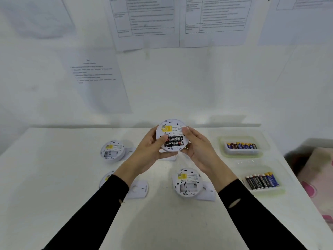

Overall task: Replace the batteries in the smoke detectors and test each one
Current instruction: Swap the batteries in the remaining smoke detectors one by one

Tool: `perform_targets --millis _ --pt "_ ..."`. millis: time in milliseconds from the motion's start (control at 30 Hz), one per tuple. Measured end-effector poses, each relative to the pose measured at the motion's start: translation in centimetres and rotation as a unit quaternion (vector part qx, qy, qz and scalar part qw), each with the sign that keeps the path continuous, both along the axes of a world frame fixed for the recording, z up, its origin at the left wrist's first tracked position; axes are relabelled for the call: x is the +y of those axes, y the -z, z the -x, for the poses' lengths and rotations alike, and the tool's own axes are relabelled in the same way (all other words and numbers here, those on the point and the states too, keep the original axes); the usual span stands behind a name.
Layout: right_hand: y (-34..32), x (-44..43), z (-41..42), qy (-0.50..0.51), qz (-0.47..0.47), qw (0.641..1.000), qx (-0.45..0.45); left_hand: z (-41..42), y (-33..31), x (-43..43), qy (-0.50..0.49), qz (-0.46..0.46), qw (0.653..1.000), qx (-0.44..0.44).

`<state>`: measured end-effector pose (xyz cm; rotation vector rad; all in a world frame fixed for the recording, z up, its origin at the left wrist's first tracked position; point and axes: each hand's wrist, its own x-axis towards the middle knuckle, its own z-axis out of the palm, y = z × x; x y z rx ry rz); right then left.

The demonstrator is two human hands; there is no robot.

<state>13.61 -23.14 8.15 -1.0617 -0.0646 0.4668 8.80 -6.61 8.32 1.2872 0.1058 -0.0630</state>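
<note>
I hold a round white smoke detector (171, 130) up above the table, its back facing me. Two black batteries (173, 141) lie in its open compartment under a yellow label. My left hand (149, 150) grips its left edge, thumb on the back beside the batteries. My right hand (196, 148) grips its right edge, thumb near the top. Three more detectors lie face down on the table: one at far left (112, 150), one partly behind my left sleeve (106, 178), one at the near centre (187, 183) with an empty compartment.
Two clear trays of batteries stand at the right, the far tray (243, 139) and the near tray (264, 191). White mounting plates (137, 191) lie beside the detectors. Printed sheets (100, 78) hang on the wall behind. A pink patterned cloth (319, 177) lies past the table's right edge.
</note>
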Motion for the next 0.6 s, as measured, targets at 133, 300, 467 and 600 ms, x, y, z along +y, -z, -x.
perform_targets --millis 133,300,467,600 --pt "1.2 1.8 -0.9 -0.025 0.015 0.999 -0.013 0.5 0.1 2.4 -0.002 0.088 0.996 0.035" --pt "5.4 3.3 -3.6 -0.011 0.322 0.933 -0.159 1.2 0.8 4.9 -0.024 0.105 0.993 0.041" --pt "8.8 5.0 -5.1 -0.181 0.594 0.718 -0.314 1.6 0.7 7.2 -0.032 0.118 0.992 0.044" --pt "9.0 6.1 -5.4 -0.238 0.66 0.609 -0.371 1.9 0.7 8.3 -0.031 0.129 0.99 0.055"
